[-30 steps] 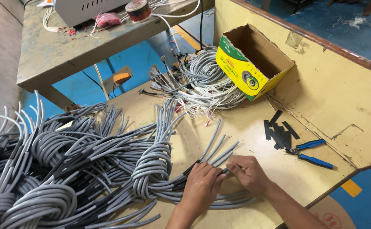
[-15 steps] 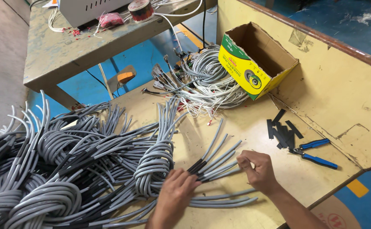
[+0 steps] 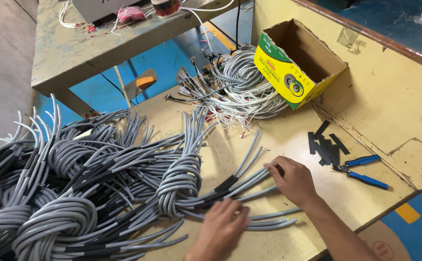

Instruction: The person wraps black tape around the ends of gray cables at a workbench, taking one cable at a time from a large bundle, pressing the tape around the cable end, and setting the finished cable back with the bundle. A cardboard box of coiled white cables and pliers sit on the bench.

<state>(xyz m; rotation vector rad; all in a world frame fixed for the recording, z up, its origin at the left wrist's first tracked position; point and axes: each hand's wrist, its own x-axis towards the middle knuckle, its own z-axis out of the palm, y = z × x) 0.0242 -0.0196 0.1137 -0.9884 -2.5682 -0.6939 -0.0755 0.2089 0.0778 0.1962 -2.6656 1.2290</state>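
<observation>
Open yellow-green cardboard box [image 3: 295,63], blue-handled pliers [image 3: 360,171], black strips [image 3: 324,145], white wire tangle [image 3: 242,92], second bench [image 3: 76,48]

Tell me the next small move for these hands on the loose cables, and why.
Probably draw the loose grey cables together into one bundle: they lie fanned on the table, the right hand rests on their far ends, and the left hand is at their near side.

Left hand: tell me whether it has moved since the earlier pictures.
Yes. The left hand has drawn back from the right hand, toward the near table edge and away from the open yellow-and-green cardboard box; it now rests on loose grey cables.
</observation>
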